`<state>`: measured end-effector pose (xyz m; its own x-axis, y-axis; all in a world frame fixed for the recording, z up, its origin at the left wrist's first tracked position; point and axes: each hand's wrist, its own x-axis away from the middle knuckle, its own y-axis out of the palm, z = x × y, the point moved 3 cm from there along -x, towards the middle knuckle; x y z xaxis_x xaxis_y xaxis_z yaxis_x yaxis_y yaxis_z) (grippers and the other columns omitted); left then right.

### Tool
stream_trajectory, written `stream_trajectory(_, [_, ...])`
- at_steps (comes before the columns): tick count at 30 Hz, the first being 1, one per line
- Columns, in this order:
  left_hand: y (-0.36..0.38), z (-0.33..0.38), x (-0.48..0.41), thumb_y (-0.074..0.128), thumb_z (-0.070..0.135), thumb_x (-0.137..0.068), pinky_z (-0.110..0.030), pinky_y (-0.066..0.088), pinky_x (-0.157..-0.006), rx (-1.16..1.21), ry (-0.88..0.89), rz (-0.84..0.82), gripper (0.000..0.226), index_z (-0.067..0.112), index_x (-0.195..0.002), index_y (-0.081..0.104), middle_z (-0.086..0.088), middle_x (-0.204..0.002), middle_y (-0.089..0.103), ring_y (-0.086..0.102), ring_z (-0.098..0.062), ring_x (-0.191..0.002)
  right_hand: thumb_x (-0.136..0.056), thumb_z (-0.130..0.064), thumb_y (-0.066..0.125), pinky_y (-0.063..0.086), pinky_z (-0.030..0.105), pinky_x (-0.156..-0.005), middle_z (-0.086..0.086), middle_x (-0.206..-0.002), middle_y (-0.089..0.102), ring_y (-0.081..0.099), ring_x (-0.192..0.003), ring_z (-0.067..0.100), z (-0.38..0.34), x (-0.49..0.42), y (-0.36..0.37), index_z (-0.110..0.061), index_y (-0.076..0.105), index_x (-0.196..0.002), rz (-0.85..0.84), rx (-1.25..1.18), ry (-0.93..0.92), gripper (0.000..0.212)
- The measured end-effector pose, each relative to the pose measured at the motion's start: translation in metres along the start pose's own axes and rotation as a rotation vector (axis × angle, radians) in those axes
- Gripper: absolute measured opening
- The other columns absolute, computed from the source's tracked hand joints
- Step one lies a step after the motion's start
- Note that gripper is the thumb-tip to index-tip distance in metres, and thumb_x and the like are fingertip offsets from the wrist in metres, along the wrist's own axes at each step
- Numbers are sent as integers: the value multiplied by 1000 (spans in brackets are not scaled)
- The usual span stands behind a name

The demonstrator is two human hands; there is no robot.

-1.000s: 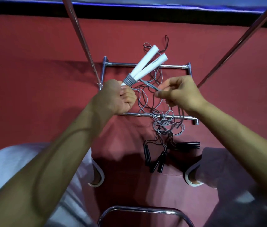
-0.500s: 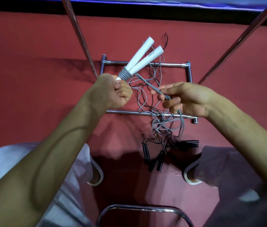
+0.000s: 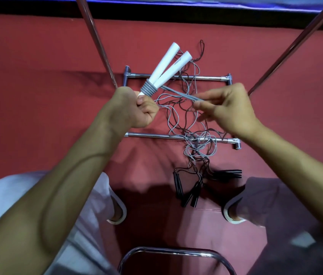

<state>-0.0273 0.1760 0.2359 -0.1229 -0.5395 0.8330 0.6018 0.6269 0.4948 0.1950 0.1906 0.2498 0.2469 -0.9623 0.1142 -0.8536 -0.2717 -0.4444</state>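
White jump-rope handles (image 3: 167, 69) are sitting in the left hand (image 3: 134, 110), fist curling round their ends — the right hand (image 3: 230, 108) is pinching the grey cord (image 3: 182, 94) taut above tangled ropes (image 3: 196, 141), black handles (image 3: 179, 185) and a chrome rack (image 3: 152, 135).

1. Both forearms were bare right down to the left hand (image 3: 130, 110) and the right hand (image 3: 230, 110).
2. Loose white trousers (image 3: 4, 205) covered the legs at eight and four o'clock.
3. White-rimmed left shoe (image 3: 124, 210) and right shoe (image 3: 228, 212) showed at seven and five o'clock.
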Motion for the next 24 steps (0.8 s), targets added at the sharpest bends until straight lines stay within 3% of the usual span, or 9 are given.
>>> stream_trajectory(3, [1,2,2,20,0,-74,-19,12,-32,12,-7,-3,27,17,-57,32,6,-49,21,17,-9,-35,-82,-13,67,50,15,-43,1,-85,78,67,-50,8,0,-2,5,-8,65,-112,-288,-779,608,30])
stream_trajectory(5, [1,4,2,19,0,-79,-19,12,-32,21,-12,0,30,17,-58,32,6,-50,20,17,-8,-35,-86,-15,61,37,9,-35,-2,-87,76,51,-38,1,3,-5,2,-10,56,-120,-355,-914,710,34])
stream_trajectory(9, [0,5,1,18,1,-84,-18,13,-33,63,-12,14,32,18,-61,32,7,-52,20,16,-8,-38,-102,-4,52,17,13,-34,5,-67,57,26,-35,2,1,-5,6,-6,62,-115,-379,-490,398,17])
stream_trajectory(11, [-1,3,0,17,3,-90,-18,12,-34,73,-22,27,35,17,-62,32,7,-53,19,16,-7,-39,-102,-5,57,26,17,-38,7,-64,57,31,-37,4,-3,-4,4,-8,70,-106,-276,-95,144,14])
stream_trajectory(14, [-2,0,0,15,4,-93,-18,12,-34,72,-34,31,38,16,-62,32,7,-54,19,15,-6,-42,-92,-24,73,46,24,-62,6,-67,67,52,-53,9,-15,2,1,-18,79,-104,-81,511,-213,14])
stream_trajectory(17, [0,0,3,15,5,-94,-18,11,-34,75,-34,38,40,15,-60,34,7,-54,19,16,-6,-41,-85,-32,78,56,36,-69,9,-70,72,66,-64,34,-17,10,5,-21,81,-105,81,654,-367,23])
stream_trajectory(20, [1,-1,4,16,1,-89,-18,12,-34,82,-28,36,37,16,-60,33,7,-53,20,16,-7,-41,-93,-37,62,55,44,-60,14,-65,68,63,-65,46,-13,10,7,-13,76,-87,142,780,-425,28])
stream_trajectory(22, [5,-2,7,18,-2,-78,-19,12,-33,80,-18,23,29,16,-60,32,6,-53,20,16,-7,-40,-100,-35,58,57,42,-60,13,-58,65,64,-57,40,-8,4,6,-8,68,-74,-26,544,-255,39])
stream_trajectory(24, [7,-3,8,18,-2,-73,-19,13,-33,63,-1,16,26,17,-61,32,6,-53,21,16,-7,-39,-103,-24,57,62,36,-58,12,-65,72,72,-58,28,-6,1,9,-2,68,-80,-275,-135,177,34])
